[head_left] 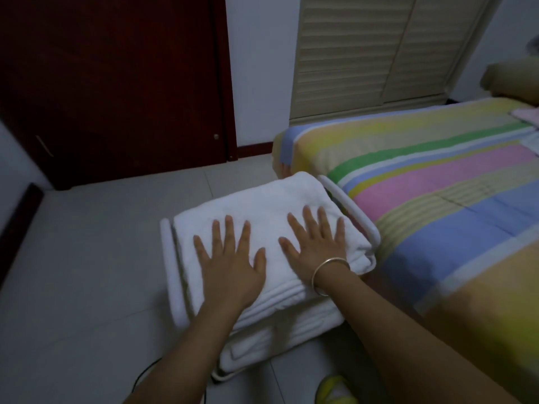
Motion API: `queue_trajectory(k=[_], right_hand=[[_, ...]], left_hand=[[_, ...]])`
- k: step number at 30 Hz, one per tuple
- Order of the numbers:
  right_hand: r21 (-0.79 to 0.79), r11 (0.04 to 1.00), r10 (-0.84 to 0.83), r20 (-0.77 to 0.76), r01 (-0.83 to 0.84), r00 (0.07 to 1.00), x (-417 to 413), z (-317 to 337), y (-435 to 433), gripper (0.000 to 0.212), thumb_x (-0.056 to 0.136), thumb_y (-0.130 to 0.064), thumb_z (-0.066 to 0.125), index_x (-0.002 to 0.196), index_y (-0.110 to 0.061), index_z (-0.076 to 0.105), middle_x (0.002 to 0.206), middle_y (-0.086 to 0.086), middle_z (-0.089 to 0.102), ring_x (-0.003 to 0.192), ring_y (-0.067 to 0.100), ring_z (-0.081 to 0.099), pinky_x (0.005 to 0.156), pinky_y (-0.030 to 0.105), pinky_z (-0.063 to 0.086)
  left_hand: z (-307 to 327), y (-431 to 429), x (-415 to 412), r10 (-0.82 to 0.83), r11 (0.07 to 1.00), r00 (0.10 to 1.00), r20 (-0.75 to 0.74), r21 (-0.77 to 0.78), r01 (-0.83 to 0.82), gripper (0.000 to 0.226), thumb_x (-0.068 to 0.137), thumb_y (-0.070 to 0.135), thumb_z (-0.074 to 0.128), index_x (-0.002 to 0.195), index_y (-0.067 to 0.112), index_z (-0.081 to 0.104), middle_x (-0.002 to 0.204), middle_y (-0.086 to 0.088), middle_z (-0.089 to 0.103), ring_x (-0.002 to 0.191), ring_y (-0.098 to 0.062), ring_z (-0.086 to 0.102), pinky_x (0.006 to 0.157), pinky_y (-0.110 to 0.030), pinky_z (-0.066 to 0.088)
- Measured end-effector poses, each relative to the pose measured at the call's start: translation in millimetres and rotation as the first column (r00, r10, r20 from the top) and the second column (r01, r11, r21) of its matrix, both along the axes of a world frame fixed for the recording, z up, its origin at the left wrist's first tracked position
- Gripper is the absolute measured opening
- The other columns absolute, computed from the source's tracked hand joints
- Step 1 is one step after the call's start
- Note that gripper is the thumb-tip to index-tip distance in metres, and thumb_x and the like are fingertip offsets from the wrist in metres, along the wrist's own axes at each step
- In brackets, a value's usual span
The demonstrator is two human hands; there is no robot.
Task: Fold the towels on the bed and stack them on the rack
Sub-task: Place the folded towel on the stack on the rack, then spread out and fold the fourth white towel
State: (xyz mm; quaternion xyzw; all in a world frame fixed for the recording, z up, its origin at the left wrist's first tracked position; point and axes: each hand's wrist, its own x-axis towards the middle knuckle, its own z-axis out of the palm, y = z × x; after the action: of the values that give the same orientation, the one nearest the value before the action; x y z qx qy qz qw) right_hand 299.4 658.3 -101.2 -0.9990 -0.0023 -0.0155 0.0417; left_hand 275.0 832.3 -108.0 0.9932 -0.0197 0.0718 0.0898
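A folded white towel (262, 199) lies on top of a stack of folded white towels on a white tube-framed rack (170, 258) that stands on the floor beside the bed (437, 182). My left hand (230, 258) presses flat on the towel's near left part, fingers spread and straight. Flat on its right part lies my right hand (315, 243), fingers spread, a metal bangle on the wrist. More folded white towels (277, 333) show on a lower level of the rack. At the far right edge, pale cloths (528, 118) lie on the bed.
The bed has a sheet striped in several colours, with an olive pillow (513, 80) at its head. A dark red door (116, 83) and a louvred wardrobe (379, 51) stand behind. Grey floor tiles (87, 272) spread to the left. A yellow slipper (335, 389) is by my feet.
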Motion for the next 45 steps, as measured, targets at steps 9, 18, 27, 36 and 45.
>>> queue_trajectory(k=[9, 18, 27, 36, 45], right_hand=[[-0.001, 0.998, 0.055, -0.201, -0.056, 0.978, -3, 24, -1, 0.065, 0.095, -0.061, 0.011, 0.152, -0.033, 0.0, 0.16, -0.002, -0.013, 0.146, 0.022, -0.016, 0.114, 0.052, -0.014], [0.006, 1.0, 0.008, 0.201, -0.01, 0.98, -145, 64, -144, 0.045, 0.079, -0.038, 0.045, 0.113, -0.019, 0.067, 0.12, 0.008, 0.066, 0.11, 0.029, 0.064, 0.092, 0.053, 0.047], [0.12, 0.861, -0.509, 0.212, 0.494, 0.834, -319, 107, -331, 0.039, 0.079, -0.019, 0.068, 0.117, -0.013, 0.066, 0.127, 0.017, 0.06, 0.115, 0.035, 0.058, 0.099, 0.041, 0.043], [0.158, 0.715, -0.699, 0.141, 0.681, 0.701, -468, 79, -450, 0.045, 0.086, -0.033, 0.046, 0.123, -0.016, 0.062, 0.136, 0.013, 0.054, 0.125, 0.031, 0.05, 0.103, 0.04, 0.039], [0.177, 0.622, -0.782, 0.072, 0.763, 0.62, -521, 77, -546, 0.046, 0.097, -0.028, 0.044, 0.142, -0.023, 0.038, 0.15, -0.001, 0.035, 0.138, 0.019, 0.029, 0.113, 0.031, 0.027]], left_hand=[[6, 11, 5, -0.027, 0.999, 0.998, -0.048, 0.02, 0.028, 0.068, 0.092, 0.06, -0.002, 0.154, 0.032, 0.001, 0.162, 0.0, -0.008, 0.149, -0.023, -0.011, 0.116, -0.055, -0.011], [82, -116, -65, -0.281, 0.775, 0.851, 0.443, -0.418, 0.474, 0.028, 0.076, 0.015, 0.051, 0.099, 0.019, 0.067, 0.103, -0.001, 0.067, 0.094, -0.026, 0.062, 0.088, -0.04, 0.048], [126, -308, -147, -0.593, 0.527, 0.67, 0.448, -0.413, 0.743, 0.032, 0.076, 0.02, 0.044, 0.098, 0.021, 0.066, 0.102, 0.001, 0.066, 0.095, -0.025, 0.063, 0.09, -0.041, 0.044], [101, -497, -253, -0.782, 0.369, 0.504, 0.366, -0.378, 0.849, 0.03, 0.072, 0.016, 0.047, 0.093, 0.021, 0.068, 0.095, -0.001, 0.066, 0.086, -0.027, 0.065, 0.08, -0.041, 0.049], [83, -629, -295, -0.813, 0.405, 0.539, 0.22, -0.45, 0.796, 0.029, 0.083, 0.009, 0.053, 0.106, 0.02, 0.066, 0.113, -0.004, 0.063, 0.105, -0.026, 0.06, 0.09, -0.037, 0.045]])
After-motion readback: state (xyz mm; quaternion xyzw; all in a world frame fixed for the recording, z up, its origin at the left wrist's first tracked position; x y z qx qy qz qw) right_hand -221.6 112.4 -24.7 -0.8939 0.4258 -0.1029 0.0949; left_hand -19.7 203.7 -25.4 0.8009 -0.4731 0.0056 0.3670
